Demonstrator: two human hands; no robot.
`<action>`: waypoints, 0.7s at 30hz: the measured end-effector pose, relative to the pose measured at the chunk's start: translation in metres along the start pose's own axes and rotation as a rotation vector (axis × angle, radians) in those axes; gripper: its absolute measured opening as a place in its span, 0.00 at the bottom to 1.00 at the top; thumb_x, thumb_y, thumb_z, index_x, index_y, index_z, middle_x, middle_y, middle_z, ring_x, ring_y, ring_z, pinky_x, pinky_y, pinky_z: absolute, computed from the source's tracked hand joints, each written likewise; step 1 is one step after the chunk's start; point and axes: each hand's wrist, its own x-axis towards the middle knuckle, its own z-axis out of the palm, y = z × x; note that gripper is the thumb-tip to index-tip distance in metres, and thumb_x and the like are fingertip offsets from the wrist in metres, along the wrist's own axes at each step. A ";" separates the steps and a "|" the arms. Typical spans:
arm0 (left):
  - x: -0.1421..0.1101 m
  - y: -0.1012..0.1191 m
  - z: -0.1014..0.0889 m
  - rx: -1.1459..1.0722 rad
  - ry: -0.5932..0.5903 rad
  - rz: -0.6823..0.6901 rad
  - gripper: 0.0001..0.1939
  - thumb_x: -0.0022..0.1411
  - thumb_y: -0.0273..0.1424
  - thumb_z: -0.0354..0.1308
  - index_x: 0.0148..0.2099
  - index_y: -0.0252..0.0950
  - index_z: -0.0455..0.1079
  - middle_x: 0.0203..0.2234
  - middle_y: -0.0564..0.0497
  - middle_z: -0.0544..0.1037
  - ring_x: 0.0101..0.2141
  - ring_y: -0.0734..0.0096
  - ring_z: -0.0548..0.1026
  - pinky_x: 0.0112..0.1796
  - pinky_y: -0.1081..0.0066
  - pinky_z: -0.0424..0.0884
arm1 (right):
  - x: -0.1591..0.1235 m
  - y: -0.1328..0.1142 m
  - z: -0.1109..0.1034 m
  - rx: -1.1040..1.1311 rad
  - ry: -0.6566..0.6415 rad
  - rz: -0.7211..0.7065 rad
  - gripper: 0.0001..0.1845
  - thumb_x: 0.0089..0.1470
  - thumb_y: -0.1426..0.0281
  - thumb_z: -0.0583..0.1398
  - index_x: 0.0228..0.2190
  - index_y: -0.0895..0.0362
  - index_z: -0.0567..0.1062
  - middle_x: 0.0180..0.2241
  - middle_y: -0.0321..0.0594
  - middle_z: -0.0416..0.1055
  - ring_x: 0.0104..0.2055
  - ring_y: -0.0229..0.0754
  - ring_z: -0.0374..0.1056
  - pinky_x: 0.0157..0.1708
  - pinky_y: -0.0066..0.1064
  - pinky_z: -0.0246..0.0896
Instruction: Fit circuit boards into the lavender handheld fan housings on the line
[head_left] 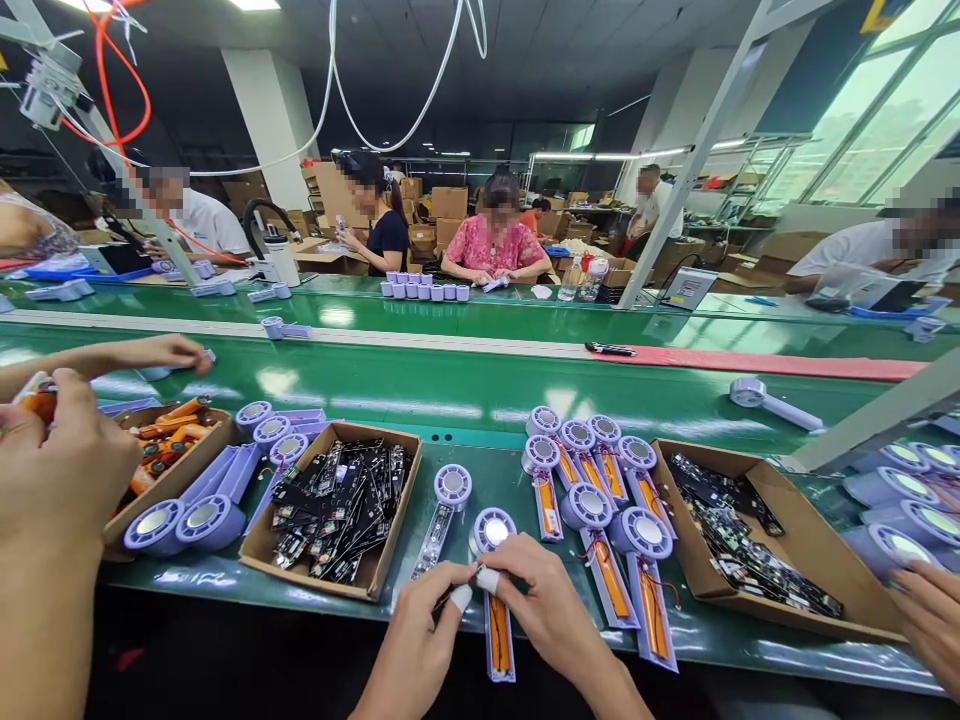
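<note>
My left hand [414, 645] and my right hand [546, 612] meet at the bottom centre, with white finger cots on their fingertips. Between them they pinch a thin dark strip [450, 600], too small to identify. Just below lies a lilac fan housing [499, 635] with orange parts in its open handle, and its round head [493, 530] sits above my right fingers. Several similar lilac units [607, 580] lie to the right. A long black circuit board strip [433, 535] on a lilac unit lies just left of my hands.
Cardboard trays of black circuit boards [352, 432] [810, 540] stand on the green conveyor bench [480, 400]. A co-worker's hands [56, 465] work at the left, and another hand [930, 630] rests at the right. Several people sit across the bench among cardboard boxes.
</note>
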 end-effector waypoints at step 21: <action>0.016 0.007 0.033 -0.415 -0.081 -0.163 0.12 0.60 0.38 0.57 0.41 0.35 0.73 0.36 0.47 0.80 0.37 0.62 0.76 0.41 0.67 0.70 | -0.028 0.007 0.010 1.177 0.063 0.419 0.13 0.49 0.60 0.66 0.31 0.57 0.73 0.24 0.33 0.62 0.23 0.32 0.52 0.21 0.23 0.47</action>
